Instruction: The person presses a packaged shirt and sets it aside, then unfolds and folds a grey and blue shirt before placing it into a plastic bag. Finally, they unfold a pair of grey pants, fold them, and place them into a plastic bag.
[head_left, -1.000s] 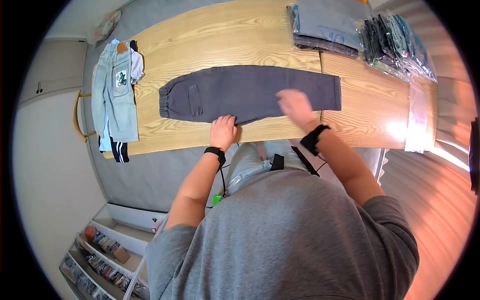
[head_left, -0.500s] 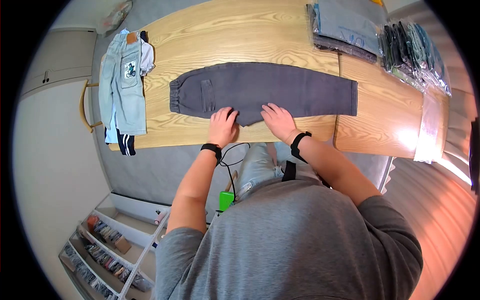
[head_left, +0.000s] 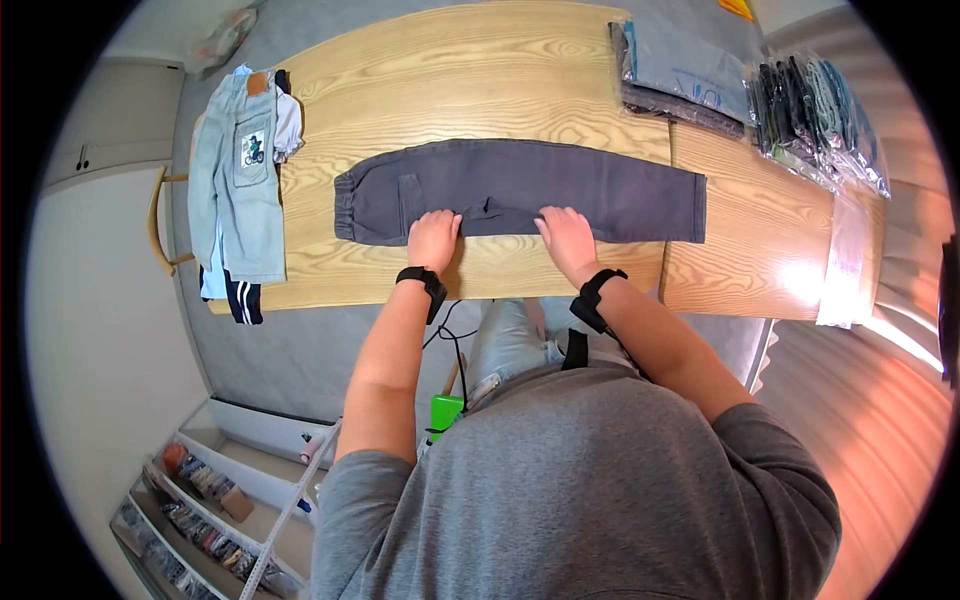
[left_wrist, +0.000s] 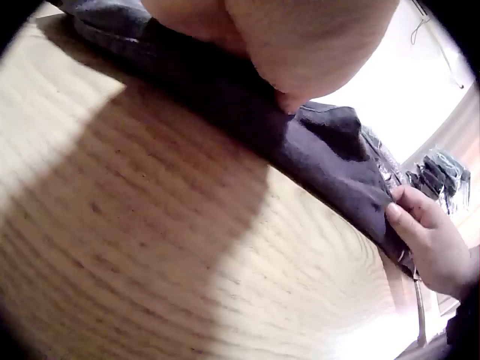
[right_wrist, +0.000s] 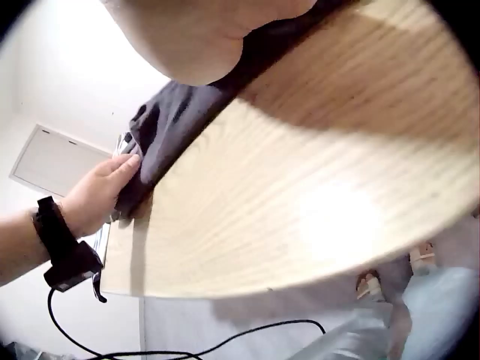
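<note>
Dark grey trousers (head_left: 520, 190): lying flat and lengthwise across the middle of the counter (head_left: 470, 80), folded edge toward its near edge. Left hand (head_left: 433, 238) and right hand (head_left: 566, 235): fingers spread flat, both pressing on the trousers' near edge, apart. Light denim jeans (head_left: 235, 180): draped over the counter's left edge.

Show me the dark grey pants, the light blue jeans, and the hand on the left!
dark grey pants (head_left: 600, 185): head view, on the flat leg part.
light blue jeans (head_left: 235, 205): head view, on the leg hanging at the table's end.
left hand (head_left: 433, 238): head view, on the back of the hand.
</note>
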